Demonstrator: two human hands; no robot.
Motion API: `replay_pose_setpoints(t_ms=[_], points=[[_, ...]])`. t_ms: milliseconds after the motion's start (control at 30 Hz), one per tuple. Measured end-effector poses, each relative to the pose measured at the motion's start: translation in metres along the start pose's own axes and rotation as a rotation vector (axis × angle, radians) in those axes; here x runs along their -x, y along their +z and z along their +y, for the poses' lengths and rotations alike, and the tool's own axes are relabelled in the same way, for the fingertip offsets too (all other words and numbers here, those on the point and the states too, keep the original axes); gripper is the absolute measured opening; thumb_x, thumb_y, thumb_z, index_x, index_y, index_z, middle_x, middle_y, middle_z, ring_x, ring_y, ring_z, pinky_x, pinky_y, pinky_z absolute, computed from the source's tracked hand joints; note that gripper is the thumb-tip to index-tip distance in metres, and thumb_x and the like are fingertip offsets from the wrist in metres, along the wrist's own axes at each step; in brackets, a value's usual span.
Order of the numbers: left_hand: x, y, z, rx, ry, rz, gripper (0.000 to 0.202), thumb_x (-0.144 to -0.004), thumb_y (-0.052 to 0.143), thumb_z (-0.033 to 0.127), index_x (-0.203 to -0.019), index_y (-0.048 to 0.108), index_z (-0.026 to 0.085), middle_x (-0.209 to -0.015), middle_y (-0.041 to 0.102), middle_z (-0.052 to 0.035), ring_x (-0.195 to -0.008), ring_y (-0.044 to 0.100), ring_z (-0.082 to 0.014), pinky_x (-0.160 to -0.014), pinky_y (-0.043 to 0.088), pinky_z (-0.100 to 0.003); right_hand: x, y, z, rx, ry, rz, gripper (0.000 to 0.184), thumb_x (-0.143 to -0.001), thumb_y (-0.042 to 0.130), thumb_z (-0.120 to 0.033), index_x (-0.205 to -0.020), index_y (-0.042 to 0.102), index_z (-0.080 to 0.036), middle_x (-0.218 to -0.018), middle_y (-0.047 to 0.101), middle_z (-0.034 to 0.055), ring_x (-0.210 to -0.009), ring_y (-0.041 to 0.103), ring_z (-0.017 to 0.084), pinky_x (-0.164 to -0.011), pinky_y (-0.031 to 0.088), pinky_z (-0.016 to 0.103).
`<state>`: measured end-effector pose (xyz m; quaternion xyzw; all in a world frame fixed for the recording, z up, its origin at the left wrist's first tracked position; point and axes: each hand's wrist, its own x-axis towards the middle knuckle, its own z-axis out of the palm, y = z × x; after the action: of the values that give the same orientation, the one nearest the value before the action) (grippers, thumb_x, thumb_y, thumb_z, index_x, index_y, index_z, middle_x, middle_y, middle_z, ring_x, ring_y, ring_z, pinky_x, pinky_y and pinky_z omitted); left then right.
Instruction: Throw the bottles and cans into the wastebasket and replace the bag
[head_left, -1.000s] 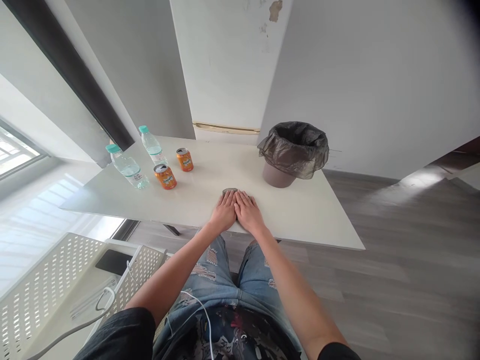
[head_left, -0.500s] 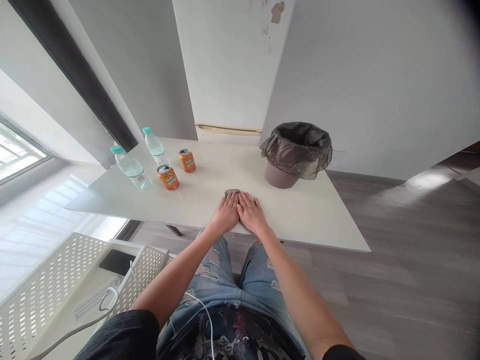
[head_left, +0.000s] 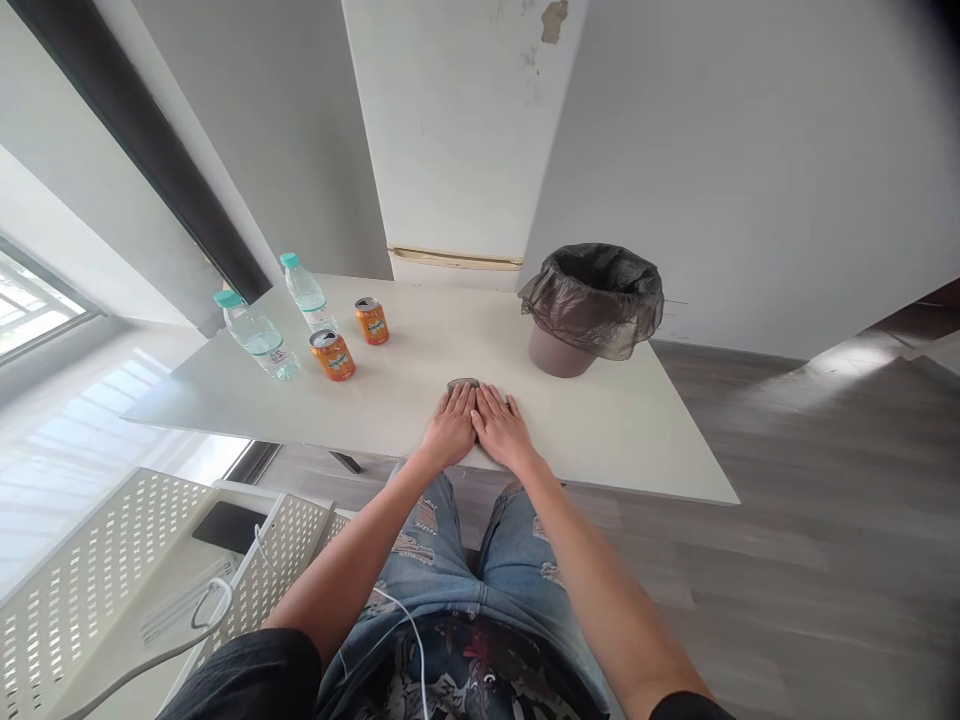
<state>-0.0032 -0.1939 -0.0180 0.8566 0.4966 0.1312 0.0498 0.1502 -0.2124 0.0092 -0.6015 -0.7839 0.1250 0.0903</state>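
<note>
My left hand and my right hand lie flat, palms down, side by side at the near edge of the white table. Their fingers are stretched out and the thumbs meet. Just past my left fingertips shows the edge of a small, dark, rounded flat thing; the fingers cover part of it, and its kind cannot be made out. To the left stand two orange drink cans and two clear water bottles with green caps. On the right is a brown trash bin lined with a black plastic bag.
A white fridge stands behind the table against the grey wall. At lower left, a perforated white rack holds a black phone and a cable. A window is at far left.
The view has shifted very slightly. My hands stay flat in the same place, and the cans, bottles and bin have not moved on the table.
</note>
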Motion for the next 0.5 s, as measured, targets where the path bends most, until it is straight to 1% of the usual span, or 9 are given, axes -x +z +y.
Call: replay_pose_setpoints(t_ms=[67,100,167,233,267,300,367,433,500], points=[[0.001,-0.009,-0.001,0.095,-0.009,0.017,0.065,-0.106,0.034,0.025,-0.167,0.030,0.004,-0.175,0.025,-0.0189,-0.165,0.019,-0.0330,-0.133,0.025,-0.052,0.002,-0.002,0.001,-0.048,-0.007,0.075,0.071,-0.112,0.015,-0.051,-0.171,0.025,-0.011,-0.178,0.020,0.0084,-0.166,0.016,0.023,-0.135,0.015,0.050],[0.004,-0.015,-0.002,0.154,-0.018,0.051,0.063,-0.107,0.035,0.026,-0.166,0.033,0.006,-0.175,0.027,-0.0186,-0.165,0.020,-0.0319,-0.132,0.028,-0.050,0.005,-0.003,0.002,-0.085,-0.019,0.139,0.072,-0.112,0.017,-0.053,-0.170,0.027,-0.011,-0.177,0.022,0.0099,-0.166,0.018,0.025,-0.135,0.018,0.050],[0.014,-0.027,-0.002,0.253,-0.037,0.150,0.052,-0.109,0.040,0.030,-0.156,0.049,0.013,-0.170,0.038,-0.0168,-0.160,0.034,-0.0298,-0.127,0.038,-0.046,0.013,-0.005,0.006,-0.166,-0.049,0.276,0.069,-0.112,0.025,-0.053,-0.166,0.037,-0.012,-0.174,0.033,0.0133,-0.162,0.028,0.026,-0.131,0.028,0.048],[0.029,-0.036,0.000,0.281,-0.026,0.203,0.039,-0.108,0.050,0.038,-0.140,0.062,0.019,-0.156,0.055,-0.0146,-0.145,0.052,-0.0288,-0.119,0.046,-0.045,0.025,-0.006,0.012,-0.220,-0.073,0.346,0.059,-0.111,0.033,-0.049,-0.155,0.053,-0.014,-0.163,0.049,0.0158,-0.152,0.044,0.028,-0.126,0.038,0.046],[0.037,-0.039,0.001,0.266,-0.005,0.195,0.037,-0.106,0.056,0.042,-0.134,0.065,0.020,-0.149,0.061,-0.0137,-0.137,0.058,-0.0291,-0.116,0.048,-0.046,0.031,-0.006,0.015,-0.227,-0.083,0.343,0.056,-0.110,0.038,-0.049,-0.149,0.058,-0.015,-0.158,0.054,0.0163,-0.147,0.049,0.029,-0.123,0.042,0.046],[0.046,-0.041,0.003,0.239,0.027,0.171,0.039,-0.103,0.063,0.045,-0.132,0.066,0.020,-0.144,0.064,-0.0133,-0.133,0.061,-0.0301,-0.114,0.049,-0.048,0.038,-0.006,0.017,-0.221,-0.099,0.319,0.055,-0.108,0.043,-0.050,-0.147,0.060,-0.015,-0.156,0.055,0.0166,-0.145,0.051,0.030,-0.121,0.044,0.047],[0.059,-0.042,0.005,0.182,0.098,0.126,0.052,-0.096,0.073,0.051,-0.136,0.064,0.020,-0.142,0.065,-0.0138,-0.132,0.061,-0.0323,-0.114,0.048,-0.050,0.050,-0.005,0.020,-0.174,-0.150,0.248,0.061,-0.104,0.053,-0.057,-0.150,0.057,-0.016,-0.159,0.052,0.0161,-0.147,0.049,0.033,-0.122,0.043,0.050],[0.068,-0.041,0.007,0.144,0.140,0.114,0.056,-0.094,0.076,0.050,-0.139,0.062,0.020,-0.144,0.064,-0.0141,-0.133,0.060,-0.0326,-0.115,0.046,-0.050,0.061,-0.005,0.019,-0.109,-0.209,0.193,0.069,-0.101,0.059,-0.061,-0.155,0.053,-0.019,-0.161,0.050,0.0146,-0.149,0.046,0.034,-0.125,0.039,0.053],[0.073,-0.040,0.008,0.132,0.158,0.097,0.049,-0.097,0.074,0.043,-0.139,0.062,0.021,-0.142,0.065,-0.0138,-0.131,0.060,-0.0312,-0.112,0.047,-0.049,0.070,-0.005,0.018,-0.060,-0.247,0.171,0.068,-0.100,0.062,-0.058,-0.157,0.052,-0.022,-0.159,0.052,0.0136,-0.147,0.047,0.034,-0.124,0.039,0.055]])
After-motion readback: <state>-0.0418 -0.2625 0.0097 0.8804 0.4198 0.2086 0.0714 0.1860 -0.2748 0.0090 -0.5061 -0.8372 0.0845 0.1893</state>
